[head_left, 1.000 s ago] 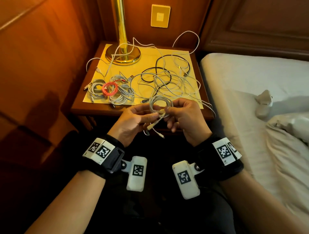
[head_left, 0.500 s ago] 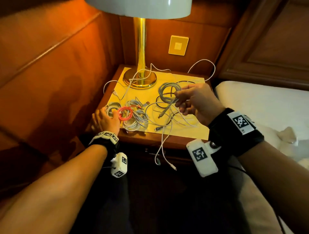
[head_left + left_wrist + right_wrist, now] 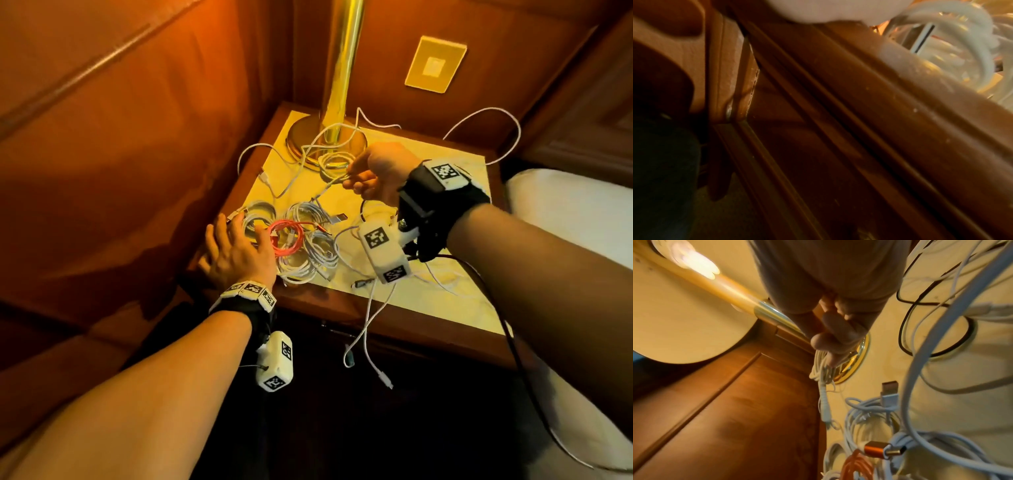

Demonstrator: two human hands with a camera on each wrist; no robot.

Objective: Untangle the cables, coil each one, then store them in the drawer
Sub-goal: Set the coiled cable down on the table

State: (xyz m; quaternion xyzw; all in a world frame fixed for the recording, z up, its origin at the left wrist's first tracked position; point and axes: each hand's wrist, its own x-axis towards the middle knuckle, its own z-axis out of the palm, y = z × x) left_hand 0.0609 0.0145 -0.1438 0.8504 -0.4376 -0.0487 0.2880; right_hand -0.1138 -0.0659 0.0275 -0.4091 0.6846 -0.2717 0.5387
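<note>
On the nightstand [image 3: 428,308] my right hand [image 3: 356,174] pinches a small coiled white cable [image 3: 334,161] just above the brass lamp base [image 3: 305,137]. The right wrist view shows the fingers [image 3: 830,340] curled round that coil [image 3: 821,369], its plug end dangling. My left hand [image 3: 239,236] lies flat with straight fingers on a white coil [image 3: 260,212] at the front left corner. Beside it lie a red coil [image 3: 287,236] and more white coils [image 3: 308,257]. Loose white and black cables [image 3: 941,331] spread under my right arm.
Two white cable ends [image 3: 370,329] hang over the nightstand's front edge. A tall brass lamp pole [image 3: 342,61] rises at the back. Wooden wall panels close in on the left, and a bed [image 3: 565,212] lies on the right. The nightstand's wooden front [image 3: 838,129] shows under my left wrist.
My right hand has carried the coiled white cable back and left, up to the lamp base. My left hand stays on the coils at the front left.
</note>
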